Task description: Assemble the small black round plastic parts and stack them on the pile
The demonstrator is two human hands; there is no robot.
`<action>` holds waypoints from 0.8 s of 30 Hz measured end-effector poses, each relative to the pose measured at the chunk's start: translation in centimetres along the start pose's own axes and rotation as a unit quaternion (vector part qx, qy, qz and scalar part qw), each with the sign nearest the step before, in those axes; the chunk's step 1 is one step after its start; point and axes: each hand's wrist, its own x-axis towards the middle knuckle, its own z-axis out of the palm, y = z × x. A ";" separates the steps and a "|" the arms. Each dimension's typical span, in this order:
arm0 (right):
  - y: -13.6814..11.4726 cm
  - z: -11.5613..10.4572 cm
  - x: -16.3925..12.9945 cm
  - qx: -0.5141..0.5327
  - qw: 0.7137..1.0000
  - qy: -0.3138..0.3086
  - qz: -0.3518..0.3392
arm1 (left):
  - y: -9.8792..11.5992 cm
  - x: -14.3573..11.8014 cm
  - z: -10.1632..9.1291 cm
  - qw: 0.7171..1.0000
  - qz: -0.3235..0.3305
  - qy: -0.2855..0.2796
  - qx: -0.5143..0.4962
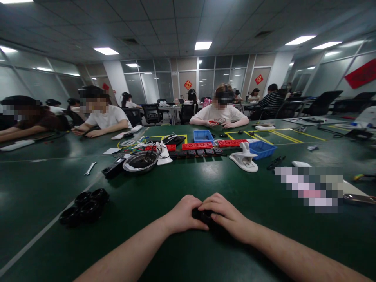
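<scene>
Close in front of me, my left hand (187, 213) and my right hand (225, 214) meet around a black round part (206, 214). Fingers of both hands wrap it from either side, so only a dark, curved piece of it shows. Its exact kind is hidden by the fingers. To the left on the green table lies a cluster of several glossy black ring-shaped parts (85, 206), set close against one another.
A wrench (90, 168) lies at the left. Farther back are a metal bowl (140, 162) with black cables, red strips (196, 146), blue trays (203, 136), and a white clip stand (244, 158). A phone-like object (360, 199) lies right. Several people sit around.
</scene>
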 end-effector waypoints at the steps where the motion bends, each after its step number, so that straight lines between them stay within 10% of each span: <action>1: 0.0 0.0 0.0 0.005 1.000 -0.004 0.000 | -0.1 0.0 0.0 1.000 -0.001 -0.004 0.002; 13: 1.3 1.5 -0.7 -0.012 0.987 0.138 0.086 | 1.0 -0.3 0.7 0.994 -0.086 0.070 0.010; 24: 1.7 1.9 0.0 -0.012 0.976 0.130 0.175 | 1.0 -0.2 1.0 0.986 -0.113 0.116 0.042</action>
